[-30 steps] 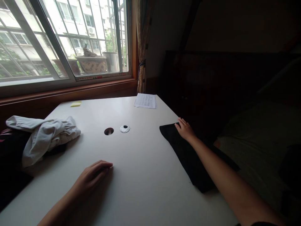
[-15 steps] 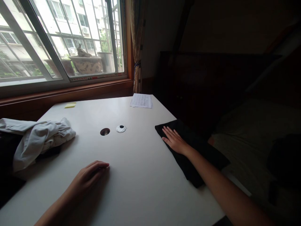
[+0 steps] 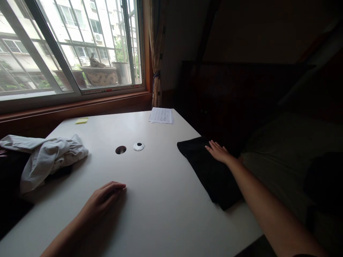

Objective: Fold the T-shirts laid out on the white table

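Black folded cloth lies flat along the right edge of the white table. My right hand is at the cloth's far right side, palm down with fingers spread, holding nothing. My left hand rests on the table left of the middle, its fingers together and slightly curled; nothing shows in it. A crumpled white garment lies at the left over dark cloth.
Papers lie at the table's far edge, a yellow note pad at the far left. A round hole and a white round cover are mid-table. Behind are a window and curtain.
My right hand has slid right across the black cloth to its outer side. The cloth's right part no longer sticks out as far. My left hand has hardly moved.
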Available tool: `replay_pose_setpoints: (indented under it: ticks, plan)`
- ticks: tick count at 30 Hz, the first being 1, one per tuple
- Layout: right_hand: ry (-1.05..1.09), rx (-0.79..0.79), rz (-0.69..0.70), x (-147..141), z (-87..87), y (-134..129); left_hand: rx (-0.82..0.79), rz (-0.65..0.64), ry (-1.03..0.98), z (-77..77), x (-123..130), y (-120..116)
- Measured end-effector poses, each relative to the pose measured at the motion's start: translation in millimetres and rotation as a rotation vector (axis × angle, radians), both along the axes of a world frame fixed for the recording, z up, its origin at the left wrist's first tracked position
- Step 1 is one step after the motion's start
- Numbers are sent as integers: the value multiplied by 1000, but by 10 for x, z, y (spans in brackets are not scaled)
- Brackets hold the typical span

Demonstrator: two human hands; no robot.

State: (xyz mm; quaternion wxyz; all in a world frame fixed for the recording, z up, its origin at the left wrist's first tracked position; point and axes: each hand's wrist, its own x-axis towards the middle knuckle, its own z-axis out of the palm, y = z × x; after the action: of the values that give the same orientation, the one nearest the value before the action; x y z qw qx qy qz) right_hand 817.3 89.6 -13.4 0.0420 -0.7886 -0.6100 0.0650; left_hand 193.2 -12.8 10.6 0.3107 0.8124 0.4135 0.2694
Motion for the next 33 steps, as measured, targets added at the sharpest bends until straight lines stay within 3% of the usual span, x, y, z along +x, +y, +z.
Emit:
replay_pose_setpoints:
  ticks: [4,15,21,25,33]
  plan:
    - [-16,36,14,-59,33,15,2,12,-3,16,15,-9]
    - [68,20,512,-1297,200,-5,-15,-3,1,-4,6,-8]
    - [81,23,630,-1402,236,-59,-16,-5,-20,5,13,-8]
    - [114,4,566,-1179,197,62,-6,2,-15,-3,12,-6]
    - [6,34,60,-379,120,270,-10,-7,-3,10,8,-10]
